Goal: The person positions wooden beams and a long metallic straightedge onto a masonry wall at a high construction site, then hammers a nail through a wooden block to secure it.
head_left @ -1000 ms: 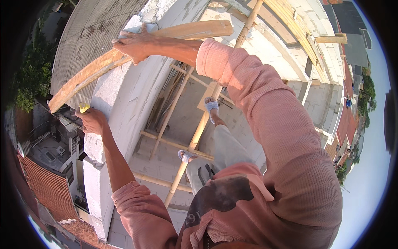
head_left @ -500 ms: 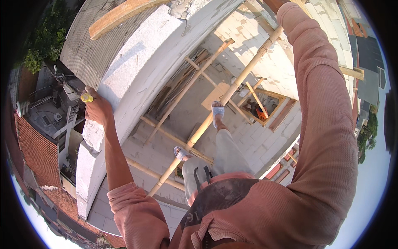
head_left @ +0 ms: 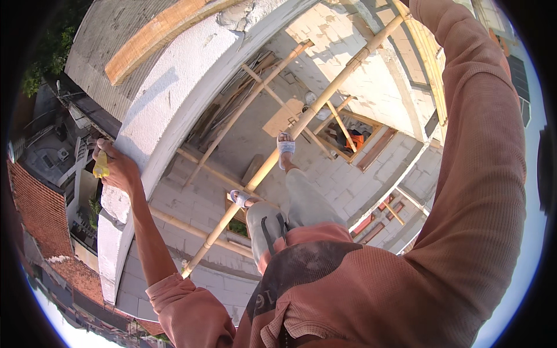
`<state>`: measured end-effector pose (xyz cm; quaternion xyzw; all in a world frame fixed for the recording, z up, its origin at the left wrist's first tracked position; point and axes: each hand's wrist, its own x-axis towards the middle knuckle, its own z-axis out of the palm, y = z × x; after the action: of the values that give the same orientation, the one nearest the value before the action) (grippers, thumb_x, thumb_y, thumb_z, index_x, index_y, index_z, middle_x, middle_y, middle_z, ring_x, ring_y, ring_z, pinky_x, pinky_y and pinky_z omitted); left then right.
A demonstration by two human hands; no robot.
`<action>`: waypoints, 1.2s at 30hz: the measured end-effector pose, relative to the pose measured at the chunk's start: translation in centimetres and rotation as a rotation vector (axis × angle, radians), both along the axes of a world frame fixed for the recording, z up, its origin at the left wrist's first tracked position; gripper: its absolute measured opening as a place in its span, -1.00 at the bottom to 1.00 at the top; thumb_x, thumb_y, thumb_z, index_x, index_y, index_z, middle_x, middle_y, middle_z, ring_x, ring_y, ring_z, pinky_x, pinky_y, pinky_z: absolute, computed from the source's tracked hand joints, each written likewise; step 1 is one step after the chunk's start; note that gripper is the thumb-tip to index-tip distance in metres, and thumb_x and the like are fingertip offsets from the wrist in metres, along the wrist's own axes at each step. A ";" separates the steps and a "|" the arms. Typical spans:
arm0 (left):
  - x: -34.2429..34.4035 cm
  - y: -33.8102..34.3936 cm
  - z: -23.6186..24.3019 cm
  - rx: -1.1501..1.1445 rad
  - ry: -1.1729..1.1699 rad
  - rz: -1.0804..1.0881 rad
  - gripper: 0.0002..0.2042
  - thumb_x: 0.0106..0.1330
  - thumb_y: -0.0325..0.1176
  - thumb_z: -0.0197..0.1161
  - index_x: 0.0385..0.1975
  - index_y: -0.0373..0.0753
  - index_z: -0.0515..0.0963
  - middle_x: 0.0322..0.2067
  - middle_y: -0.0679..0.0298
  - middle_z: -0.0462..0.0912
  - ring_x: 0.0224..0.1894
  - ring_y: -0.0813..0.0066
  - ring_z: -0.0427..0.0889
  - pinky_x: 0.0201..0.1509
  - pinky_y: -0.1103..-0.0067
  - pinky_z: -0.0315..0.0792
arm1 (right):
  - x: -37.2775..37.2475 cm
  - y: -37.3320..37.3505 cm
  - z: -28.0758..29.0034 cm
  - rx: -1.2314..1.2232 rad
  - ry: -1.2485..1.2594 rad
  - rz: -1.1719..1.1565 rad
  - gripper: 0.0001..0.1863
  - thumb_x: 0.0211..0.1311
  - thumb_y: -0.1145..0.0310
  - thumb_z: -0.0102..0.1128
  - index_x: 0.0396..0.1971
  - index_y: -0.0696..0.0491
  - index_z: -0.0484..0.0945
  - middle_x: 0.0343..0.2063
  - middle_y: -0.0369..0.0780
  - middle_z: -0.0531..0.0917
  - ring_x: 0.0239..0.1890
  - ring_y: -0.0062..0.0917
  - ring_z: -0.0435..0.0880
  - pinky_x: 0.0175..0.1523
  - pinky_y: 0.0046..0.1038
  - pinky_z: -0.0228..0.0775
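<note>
At the outer edge of the white block wall (head_left: 191, 61), my left hand (head_left: 120, 169) is closed round a small yellow object (head_left: 101, 165). Its kind is hard to make out, since the fingers cover part of it. That hand is beside the wall's top, close to a chipped spot in the blocks. My right arm (head_left: 476, 139) stretches up to the top edge of the picture, where the hand is cut off. Below me, my sandalled feet rest on a bamboo pole (head_left: 325, 95) that spans the room.
A wooden beam (head_left: 142, 49) lies across the wall top. More bamboo poles (head_left: 249, 110) cross beneath me, high above a grey floor (head_left: 232, 148). Someone in orange (head_left: 355, 141) shows through a wooden-framed opening. Outside the wall are a corrugated roof (head_left: 107, 52) and tiled roofs (head_left: 38, 203).
The view has shifted, so the wall and room sit further left. My left hand has turned slightly with the yellow object, which now points down. My right hand has gone past the top edge.
</note>
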<state>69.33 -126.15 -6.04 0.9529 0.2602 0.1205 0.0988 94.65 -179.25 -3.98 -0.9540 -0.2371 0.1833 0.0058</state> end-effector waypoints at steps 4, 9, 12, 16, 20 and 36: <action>0.1 -0.2 0.3 0.028 -0.046 -0.005 -0.47 0.53 0.11 -0.17 -0.06 -0.25 0.56 -0.22 0.08 0.71 -0.13 0.00 0.66 -0.09 0.18 0.44 | 0.1 -0.3 0.3 -0.021 0.009 0.014 -0.02 -0.01 0.05 0.47 0.38 -0.01 0.12 0.29 -0.12 0.34 0.41 -0.21 0.21 0.40 0.20 -0.02; 0.3 0.0 0.6 -0.010 0.000 0.011 -0.47 0.52 0.11 -0.17 -0.05 -0.26 0.56 -0.21 0.07 0.71 -0.14 -0.01 0.66 -0.10 0.17 0.44 | -0.2 -0.8 0.8 -0.050 0.009 0.040 -0.01 0.00 0.04 0.46 0.38 0.01 0.11 0.29 -0.10 0.32 0.42 -0.19 0.20 0.41 0.18 -0.02; 0.1 0.1 -0.1 0.014 -0.019 0.001 -0.46 0.52 0.12 -0.17 -0.05 -0.25 0.56 -0.21 0.07 0.71 -0.15 0.00 0.67 -0.14 0.18 0.45 | -0.9 -1.0 1.1 -0.064 0.018 0.051 -0.01 0.00 0.03 0.45 0.38 0.03 0.11 0.30 -0.08 0.31 0.42 -0.19 0.19 0.41 0.16 -0.03; 0.2 -0.3 0.3 0.073 -0.035 -0.009 -0.48 0.53 0.10 -0.16 -0.05 -0.25 0.57 -0.22 0.09 0.72 -0.19 0.03 0.69 -0.19 0.19 0.46 | -1.2 -1.5 1.3 -0.088 0.027 0.073 -0.01 0.00 0.02 0.44 0.38 0.05 0.10 0.30 -0.06 0.30 0.42 -0.17 0.18 0.42 0.15 -0.03; 0.0 0.1 0.1 0.059 -0.065 -0.026 -0.52 0.53 0.06 -0.12 -0.05 -0.23 0.58 -0.24 0.12 0.73 -0.20 0.05 0.69 -0.18 0.24 0.49 | -1.5 -2.1 1.7 -0.103 0.039 0.096 0.00 0.01 0.01 0.44 0.38 0.06 0.10 0.31 -0.05 0.29 0.43 -0.16 0.17 0.43 0.13 -0.04; 0.4 0.8 -1.4 0.025 -0.012 0.005 -0.52 0.51 0.04 -0.05 -0.02 -0.30 0.55 -0.22 0.00 0.70 -0.20 -0.02 0.66 -0.15 0.22 0.47 | 0.7 -6.5 3.2 -0.118 0.026 0.223 0.01 0.03 -0.02 0.40 0.38 0.14 0.09 0.33 0.03 0.24 0.44 -0.12 0.13 0.45 0.06 -0.06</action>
<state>69.75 -125.36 -7.44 0.9526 0.2604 0.1299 0.0882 95.34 -185.74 -0.82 -0.9179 -0.3304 0.2089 -0.0679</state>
